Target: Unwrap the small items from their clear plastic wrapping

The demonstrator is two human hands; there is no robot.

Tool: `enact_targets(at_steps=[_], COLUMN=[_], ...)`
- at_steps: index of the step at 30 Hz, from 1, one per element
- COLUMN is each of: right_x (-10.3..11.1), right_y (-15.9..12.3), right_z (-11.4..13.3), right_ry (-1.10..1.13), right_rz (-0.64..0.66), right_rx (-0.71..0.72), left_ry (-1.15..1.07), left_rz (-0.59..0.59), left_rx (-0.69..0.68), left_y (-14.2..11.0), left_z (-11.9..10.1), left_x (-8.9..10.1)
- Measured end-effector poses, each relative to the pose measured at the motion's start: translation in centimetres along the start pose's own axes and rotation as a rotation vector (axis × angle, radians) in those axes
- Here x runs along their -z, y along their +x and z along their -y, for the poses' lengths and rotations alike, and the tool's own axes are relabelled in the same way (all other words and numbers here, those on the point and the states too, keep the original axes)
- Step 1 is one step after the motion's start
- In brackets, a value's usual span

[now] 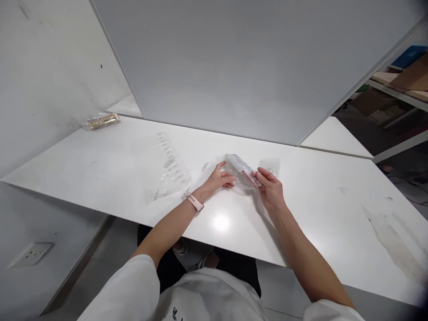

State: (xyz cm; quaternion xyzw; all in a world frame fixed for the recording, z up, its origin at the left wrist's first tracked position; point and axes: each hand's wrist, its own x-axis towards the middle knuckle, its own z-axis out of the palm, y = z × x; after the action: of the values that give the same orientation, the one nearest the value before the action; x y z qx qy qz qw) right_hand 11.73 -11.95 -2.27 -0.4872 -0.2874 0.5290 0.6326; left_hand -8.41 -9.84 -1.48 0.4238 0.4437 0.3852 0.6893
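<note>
Over white tabletop (113, 165), right hand (270, 187) pinches clear, crinkled, red-striped bag (238, 167), left hand (216, 179) half-open.

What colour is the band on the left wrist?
Pale pink; the wristband shows in the head view.

And I'm counting from my end: two hands in view, one left hand (219, 179) and one right hand (271, 189), and one clear bag (238, 166) at them. One desk (117, 165), that's my tally there. Across it I make out three more plastic pieces: one gold-coloured packet (103, 121), one clear plastic sheet (171, 171), one small clear packet (275, 164). Dark marks on that sheet? Several, too fine for me to number. I've got one pink wristband (195, 202), two white sleeves (130, 285), and one wall socket (32, 255).
</note>
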Motion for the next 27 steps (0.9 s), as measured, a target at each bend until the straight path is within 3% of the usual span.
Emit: enact_targets(at_steps=[7, 13, 17, 20, 22, 24, 27], right_x=[0.6, 0.6, 1.1, 1.1, 1.0, 1.0, 1.0], right_y=[0.1, 0.2, 0.3, -0.1, -0.4, -0.5, -0.4], right_z=[0.6, 0.2, 0.3, 0.4, 0.4, 0.5, 1.0], right_ry=[0.192, 0.263, 0.201, 0.133, 0.115, 0.130, 0.207], right_rz=[0.133, 0.112, 0.050, 0.057, 0.077, 0.079, 0.099], right_rx=[-0.167, -0.270, -0.326, -0.369, -0.381, -0.379, -0.346], left_ry=[-0.176, -0.041, 0.141, 0.278, 0.245, 0.194, 0.275], left_rz=[0.095, 0.144, 0.397, 0.631, 0.694, 0.609, 0.291], left_rx=[-0.008, -0.025, -0.194, -0.176, -0.165, -0.181, -0.228], left_y=[-0.5, -0.9, -2.4, -3.2, -3.2, -2.8, -1.9], left_z=[-0.1, -1.3, -3.6, -4.9, -5.0, -4.6, -3.7], left_x=[-0.4, 0.2, 1.5, 2.5, 2.9, 3.0, 2.7])
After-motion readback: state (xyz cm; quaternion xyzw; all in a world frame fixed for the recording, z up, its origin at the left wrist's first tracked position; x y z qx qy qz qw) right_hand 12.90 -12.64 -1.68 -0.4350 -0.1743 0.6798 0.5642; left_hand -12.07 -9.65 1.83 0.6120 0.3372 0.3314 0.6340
